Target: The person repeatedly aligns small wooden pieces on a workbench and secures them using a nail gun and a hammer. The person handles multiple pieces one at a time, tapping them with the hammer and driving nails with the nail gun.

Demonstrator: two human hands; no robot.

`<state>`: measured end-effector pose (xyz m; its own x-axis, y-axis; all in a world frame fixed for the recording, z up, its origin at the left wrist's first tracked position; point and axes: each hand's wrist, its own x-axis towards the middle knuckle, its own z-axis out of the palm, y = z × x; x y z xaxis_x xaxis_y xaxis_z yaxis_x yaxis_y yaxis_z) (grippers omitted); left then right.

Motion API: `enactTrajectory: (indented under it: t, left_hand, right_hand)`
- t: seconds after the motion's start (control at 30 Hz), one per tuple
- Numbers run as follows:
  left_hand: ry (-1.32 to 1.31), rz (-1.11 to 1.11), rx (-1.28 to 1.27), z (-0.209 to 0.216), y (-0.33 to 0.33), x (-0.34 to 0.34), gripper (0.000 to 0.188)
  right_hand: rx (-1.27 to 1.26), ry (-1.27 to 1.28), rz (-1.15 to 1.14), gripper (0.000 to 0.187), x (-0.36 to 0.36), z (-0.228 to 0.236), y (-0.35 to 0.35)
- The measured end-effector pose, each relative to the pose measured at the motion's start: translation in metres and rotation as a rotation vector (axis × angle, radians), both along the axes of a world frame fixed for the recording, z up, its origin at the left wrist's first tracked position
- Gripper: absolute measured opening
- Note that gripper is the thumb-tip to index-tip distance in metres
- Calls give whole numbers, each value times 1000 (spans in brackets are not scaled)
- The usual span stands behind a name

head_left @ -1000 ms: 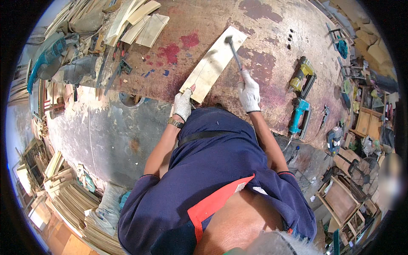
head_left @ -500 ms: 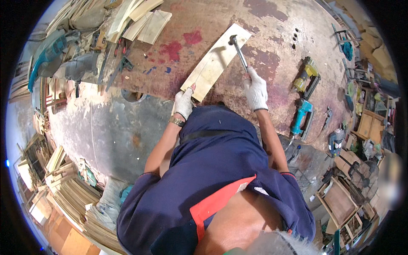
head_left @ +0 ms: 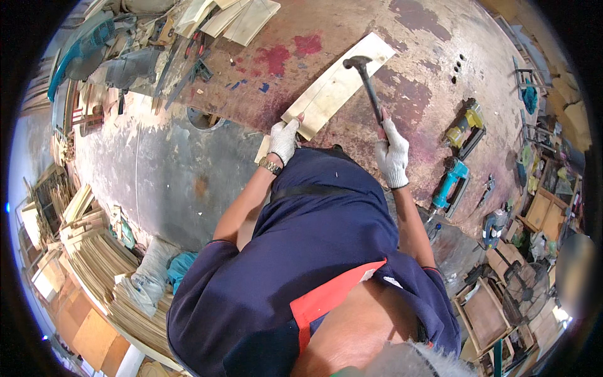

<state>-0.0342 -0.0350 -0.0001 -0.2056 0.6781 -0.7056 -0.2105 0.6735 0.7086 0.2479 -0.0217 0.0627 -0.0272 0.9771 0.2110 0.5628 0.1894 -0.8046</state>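
Note:
A pale wooden board (head_left: pixel 336 88) lies slanted on the worn brown tabletop, a thin line running along part of it. My left hand (head_left: pixel 284 139), in a white glove, grips the board's near end with the thumb on top. In my right hand (head_left: pixel 392 154), also gloved, is a claw hammer (head_left: pixel 367 78). Its dark head is in view over the far half of the board, and the handle slants down into my closed fingers. Whether the head touches the wood I cannot tell.
Right of the board lie a yellow nail gun (head_left: pixel 465 129) and a teal nail gun (head_left: pixel 449 185). Pliers (head_left: pixel 200 47) and more boards (head_left: pixel 251 22) are at the far left, near a teal-and-grey power saw (head_left: pixel 85 47). Stacked wood strips (head_left: pixel 100 251) stand at the lower left.
The hammer has swung, its head now further toward the left over the board and its handle at a different tilt. The whole view has shifted slightly; my left hand keeps its hold.

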Motion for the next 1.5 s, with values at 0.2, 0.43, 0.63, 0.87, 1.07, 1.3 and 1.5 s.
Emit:
enactTrajectory:
  t: [0.2,0.43,0.63,0.87,1.07,1.3,1.5]
  left_hand:
    - [-149,212,45,24,5,20,38]
    - [-94,74,-7,15,4,8,32]
    - [-208,168,-15,12,5,9,38]
    - [-258,102,-13,3,4,4,44]
    - [-196,116,26,-6,2,4,42]
    - [824,-433,326,13,13,-19,39]
    - [1155,-844,675,18,28,-40,42]
  right_hand:
    - [-335,-95,179,55,11,-10,-23]
    - [79,5,38,62,-5,16,-20]
    - [-401,-70,188,36,9,-31,-26]
    - [-49,90,-75,42,4,0,-16]
    - [-311,-469,263,43,18,-41,-17]
    - [-163,38,-216,41,15,-14,-22]
    - [50,-23,-398,33,49,-10,-20]
